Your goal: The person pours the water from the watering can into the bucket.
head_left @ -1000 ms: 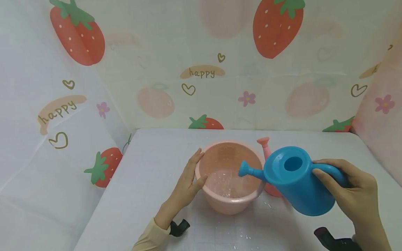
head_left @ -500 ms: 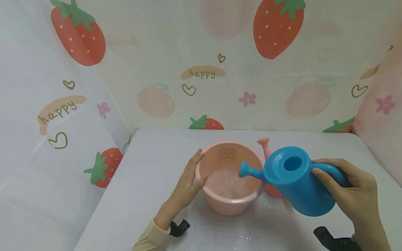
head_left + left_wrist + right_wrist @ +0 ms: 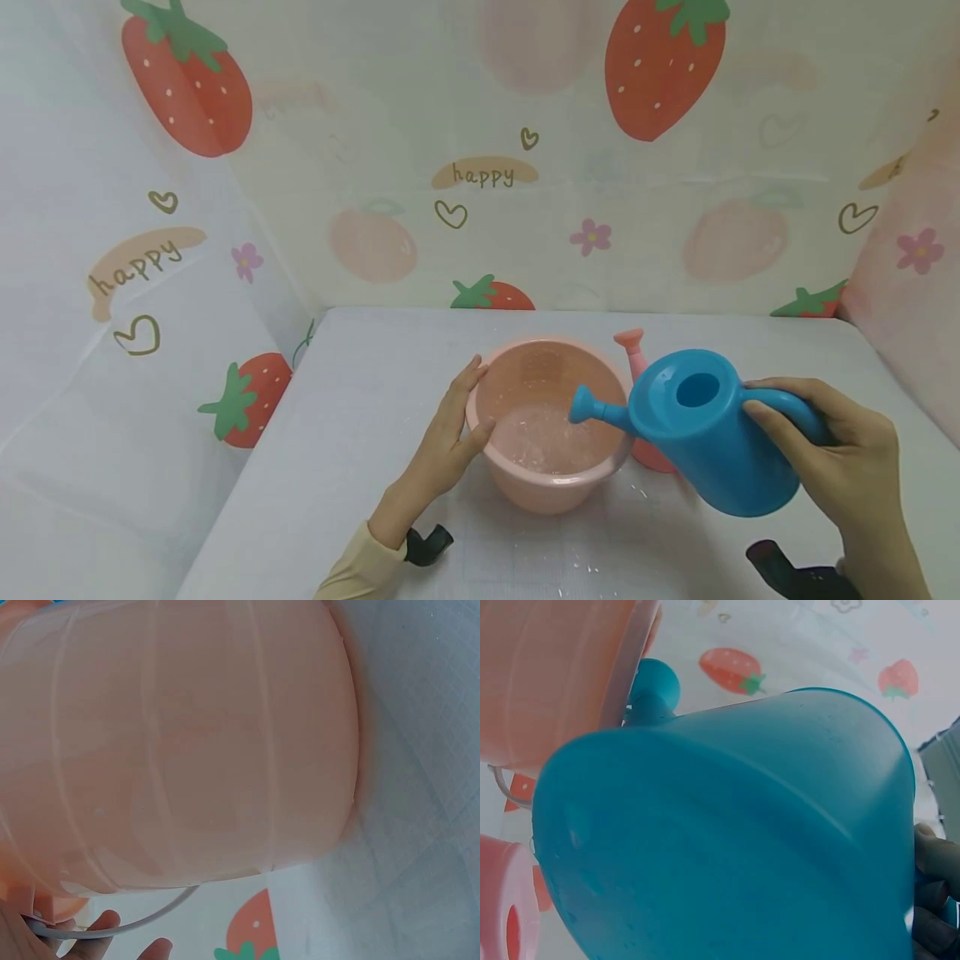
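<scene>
My right hand [image 3: 855,442] grips the curved handle of a blue watering can [image 3: 742,467], its fingers wrapped round it. The can is tilted to the left, and its spout reaches over the inside of a pink bucket [image 3: 543,498]. Water [image 3: 540,442] in the bucket looks rippled, with bright specks below the spout. My left hand [image 3: 446,433] rests against the bucket's left side, fingers stretched along the rim and thumb at its edge. In the left wrist view, the bucket's thin grey handle [image 3: 161,911] passes beside my fingers [image 3: 101,930].
Behind the blue can stands a pink watering can [image 3: 636,358], partly hidden by it and close to the bucket's right side. Water drops [image 3: 577,567] dot the white table [image 3: 337,400]. A strawberry-print sheet [image 3: 360,108] rises behind and on both sides.
The water surface in the bucket has changed its ripples. Both hands, the blue watering can and the bucket stay nearly where they were.
</scene>
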A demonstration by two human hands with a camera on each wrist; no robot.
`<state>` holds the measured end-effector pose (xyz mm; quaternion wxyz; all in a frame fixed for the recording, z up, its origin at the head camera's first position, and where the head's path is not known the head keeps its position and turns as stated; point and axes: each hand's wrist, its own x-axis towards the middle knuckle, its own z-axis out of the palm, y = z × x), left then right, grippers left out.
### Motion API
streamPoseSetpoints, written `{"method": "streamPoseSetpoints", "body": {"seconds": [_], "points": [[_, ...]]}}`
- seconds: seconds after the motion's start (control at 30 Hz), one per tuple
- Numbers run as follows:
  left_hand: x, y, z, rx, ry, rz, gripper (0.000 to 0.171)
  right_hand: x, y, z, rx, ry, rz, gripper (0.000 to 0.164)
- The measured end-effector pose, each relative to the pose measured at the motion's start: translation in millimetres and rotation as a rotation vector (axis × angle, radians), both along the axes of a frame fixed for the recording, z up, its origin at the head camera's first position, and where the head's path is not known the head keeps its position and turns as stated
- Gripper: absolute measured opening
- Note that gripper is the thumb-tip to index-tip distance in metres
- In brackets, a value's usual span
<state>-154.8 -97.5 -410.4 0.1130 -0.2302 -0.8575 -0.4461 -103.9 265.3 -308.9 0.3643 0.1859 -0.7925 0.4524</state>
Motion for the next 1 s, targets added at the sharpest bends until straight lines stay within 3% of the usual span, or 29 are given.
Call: {"method": "streamPoseSetpoints", "body": {"seconds": [1.0], "points": [[-0.5, -0.5, -0.7, 0.002, 0.006, -0.005, 0.063, -2.9, -5.9, 3.8, 0.010, 0.008, 0.014, 0.029]]}}
